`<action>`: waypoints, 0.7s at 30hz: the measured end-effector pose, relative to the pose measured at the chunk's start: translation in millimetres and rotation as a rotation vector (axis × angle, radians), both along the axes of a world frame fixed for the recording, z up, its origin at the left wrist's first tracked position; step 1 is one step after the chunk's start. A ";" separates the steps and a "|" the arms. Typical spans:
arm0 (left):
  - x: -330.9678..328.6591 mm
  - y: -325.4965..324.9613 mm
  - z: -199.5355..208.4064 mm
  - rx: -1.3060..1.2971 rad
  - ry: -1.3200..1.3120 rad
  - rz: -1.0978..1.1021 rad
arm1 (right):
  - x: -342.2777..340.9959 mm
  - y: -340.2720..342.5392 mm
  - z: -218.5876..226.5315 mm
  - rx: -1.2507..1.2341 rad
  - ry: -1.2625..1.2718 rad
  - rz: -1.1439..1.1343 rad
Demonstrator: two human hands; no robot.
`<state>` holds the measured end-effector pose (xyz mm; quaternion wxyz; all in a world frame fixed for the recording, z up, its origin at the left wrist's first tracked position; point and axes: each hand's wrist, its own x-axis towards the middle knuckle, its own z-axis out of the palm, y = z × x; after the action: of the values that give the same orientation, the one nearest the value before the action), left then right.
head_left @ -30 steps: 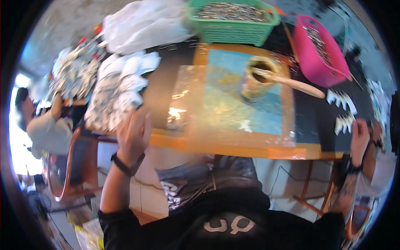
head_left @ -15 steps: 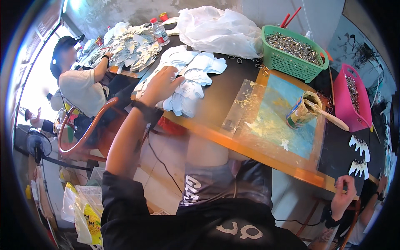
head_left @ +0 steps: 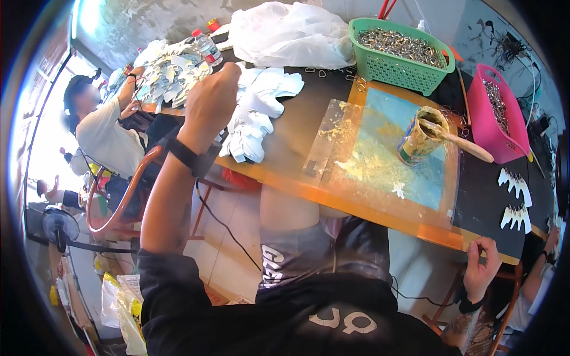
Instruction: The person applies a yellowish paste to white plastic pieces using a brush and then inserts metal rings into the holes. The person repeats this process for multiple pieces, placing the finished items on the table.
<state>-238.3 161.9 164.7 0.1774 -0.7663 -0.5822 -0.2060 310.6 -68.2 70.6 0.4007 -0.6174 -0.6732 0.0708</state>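
Note:
My left hand (head_left: pixel 212 99) is over the left side of a heap of white cut-out pieces (head_left: pixel 261 107) with curved, pointed edges. Its fingers are curled in, and the back of the hand hides whatever they hold. By the table's right front corner is my right hand (head_left: pixel 482 270), its thumb and fingers loosely bent and apart, with nothing visible in it. Just beyond it, two white toothed pieces with small metal parts along their edges, a far one (head_left: pixel 514 185) and a near one (head_left: pixel 515 219), lie on the dark tabletop.
A glue-smeared board (head_left: pixel 380 160) bears an open can (head_left: pixel 415 142) with a wooden-handled brush (head_left: pixel 469 147). Behind are a green basket (head_left: pixel 404 74) and a pink basket (head_left: pixel 496 142) of metal clips, a plastic bag (head_left: pixel 291 35) and a bottle (head_left: pixel 208 48). A person (head_left: pixel 110 130) sits at left.
My left hand has shifted left and away over the heap, and its fingers have curled in. The view has shifted slightly; my right hand stays near the corner.

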 end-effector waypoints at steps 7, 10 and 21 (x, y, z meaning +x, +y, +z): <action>-42.5 -1.4 -71.6 -0.334 -0.191 -0.040 | -40.6 12.4 -1.5 -0.038 -0.031 0.210; -52.9 6.4 -77.4 -0.377 -0.294 -0.035 | -46.0 10.4 -6.4 -0.073 0.017 0.192; -72.0 -9.3 -67.9 -0.436 -0.333 -0.033 | -48.2 49.3 20.2 -0.046 0.132 0.206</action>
<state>-310.3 152.6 96.8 -0.0933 -0.7513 -0.6214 -0.2016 262.4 -18.9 90.8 0.4206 -0.5481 -0.7034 0.1672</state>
